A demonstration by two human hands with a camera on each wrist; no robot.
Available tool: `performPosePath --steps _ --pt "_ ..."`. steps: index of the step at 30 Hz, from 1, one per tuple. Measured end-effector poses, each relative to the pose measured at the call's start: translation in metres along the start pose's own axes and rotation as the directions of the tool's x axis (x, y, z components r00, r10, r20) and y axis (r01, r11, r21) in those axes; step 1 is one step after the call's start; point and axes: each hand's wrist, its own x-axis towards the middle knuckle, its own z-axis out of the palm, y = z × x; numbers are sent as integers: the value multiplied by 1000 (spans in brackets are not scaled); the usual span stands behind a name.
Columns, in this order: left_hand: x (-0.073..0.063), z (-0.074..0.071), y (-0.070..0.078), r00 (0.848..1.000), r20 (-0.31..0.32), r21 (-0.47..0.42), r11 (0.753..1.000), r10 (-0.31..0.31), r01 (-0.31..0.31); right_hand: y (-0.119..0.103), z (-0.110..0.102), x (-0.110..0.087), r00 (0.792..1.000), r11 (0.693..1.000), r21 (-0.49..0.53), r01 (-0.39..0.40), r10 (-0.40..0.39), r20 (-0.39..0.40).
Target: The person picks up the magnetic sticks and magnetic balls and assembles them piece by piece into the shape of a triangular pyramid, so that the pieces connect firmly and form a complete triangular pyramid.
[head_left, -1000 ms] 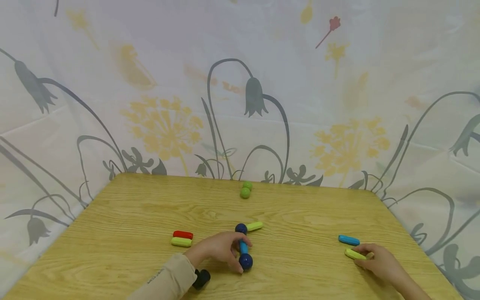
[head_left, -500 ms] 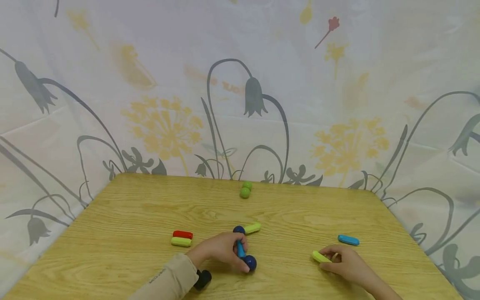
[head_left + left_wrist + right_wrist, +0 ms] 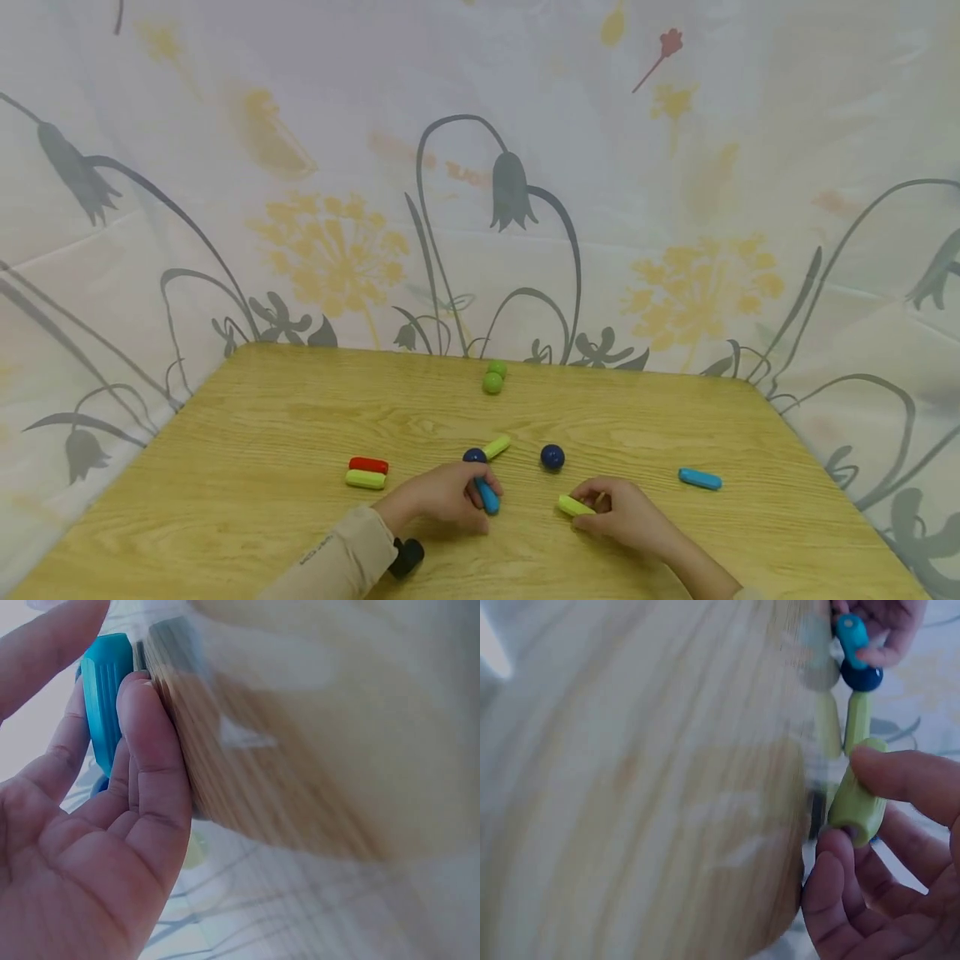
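Note:
My left hand (image 3: 450, 497) grips a blue magnetic rod (image 3: 487, 497) at the middle of the table. The rod's far end meets a dark blue ball (image 3: 474, 456), which also touches a yellow-green rod (image 3: 497, 447). In the left wrist view, the blue rod (image 3: 105, 697) lies between my fingers. My right hand (image 3: 626, 515) pinches another yellow-green rod (image 3: 576, 506) to the right of the blue one, a gap apart from it. Its bare end shows in the right wrist view (image 3: 859, 806). A second dark blue ball (image 3: 552, 457) rests alone beyond the two hands.
A red rod (image 3: 369, 465) and a yellow-green rod (image 3: 365, 480) lie side by side at the left. Two green balls (image 3: 492, 382) sit near the back edge. Another blue rod (image 3: 700, 478) lies at the right. A black object (image 3: 407, 557) is by my left wrist.
My right hand has moved left with its yellow-green rod. One dark blue ball has come off the near end of the blue rod and now sits farther back to the right.

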Motion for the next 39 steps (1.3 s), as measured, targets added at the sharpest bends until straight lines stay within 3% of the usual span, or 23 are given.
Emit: performPosePath --steps 6,12,17,20,23,27,32,35,39 --pt "1 0 -1 1000 2 -10 1000 -26 26 -12 14 16 997 998 8 60 -60 57" --pt "1 0 -1 999 -5 -30 998 -47 47 -17 10 32 996 998 8 68 -68 54" --pt "2 0 -2 999 0 -48 998 -47 46 -12 -11 51 993 997 -57 54 -60 -105" --pt "2 0 -2 999 -2 -49 998 -33 33 0 -35 74 966 981 -167 100 -136 -221" --pt "1 2 -2 999 0 -50 998 -36 36 21 -61 104 936 961 -229 156 -218 -277" --pt "-2 4 -5 999 21 -80 996 -39 41 51 -84 131 956 976 -167 140 -177 -233" --pt "-4 8 -3 999 50 -135 991 -8 15 74 -99 135 983 977 -208 51 -85 -161" --pt "-3 6 -2 1000 31 -117 993 -2 6 68 -98 132 994 980 -197 39 -59 -97" --pt "-1 1 -3 1000 -17 -76 997 -19 18 42 -85 123 999 998 -47 34 -33 17"
